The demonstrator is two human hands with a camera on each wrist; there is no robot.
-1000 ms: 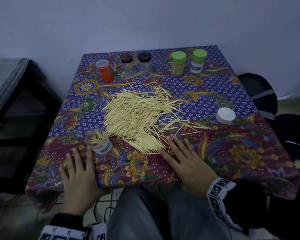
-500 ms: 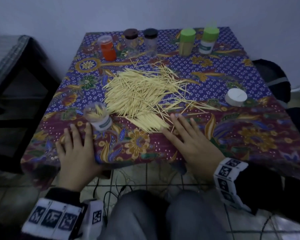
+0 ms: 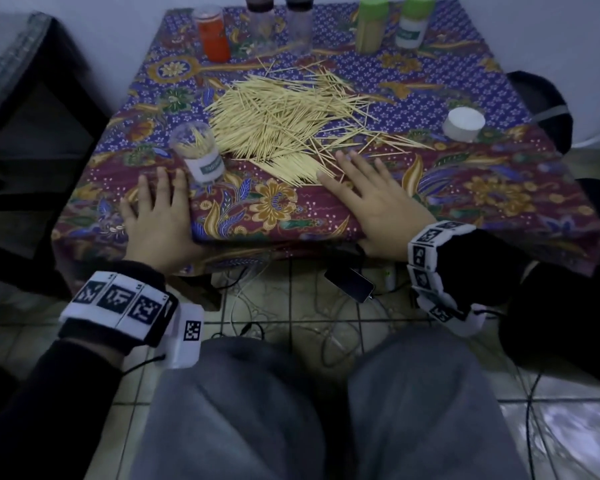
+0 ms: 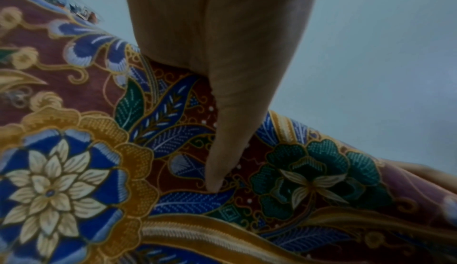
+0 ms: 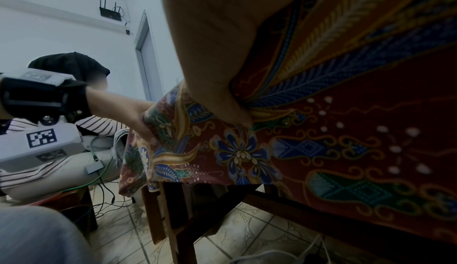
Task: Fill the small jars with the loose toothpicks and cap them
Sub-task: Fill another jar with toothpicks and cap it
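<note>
We can read no text: the labels on the open jar [image 3: 201,157] and green-capped jar [image 3: 413,24] are too blurred.

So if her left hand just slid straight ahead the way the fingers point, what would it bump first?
Probably the open clear plastic jar holding a few toothpicks: it stands just beyond the left hand, whose fingertips nearly touch its base. Depth is hard to judge.

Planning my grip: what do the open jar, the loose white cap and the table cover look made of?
Open jar: clear, probably plastic; toothpicks show through the wall. White cap: matte, opaque, likely plastic. Table cover: printed woven cloth; it drapes over the edge.
</note>
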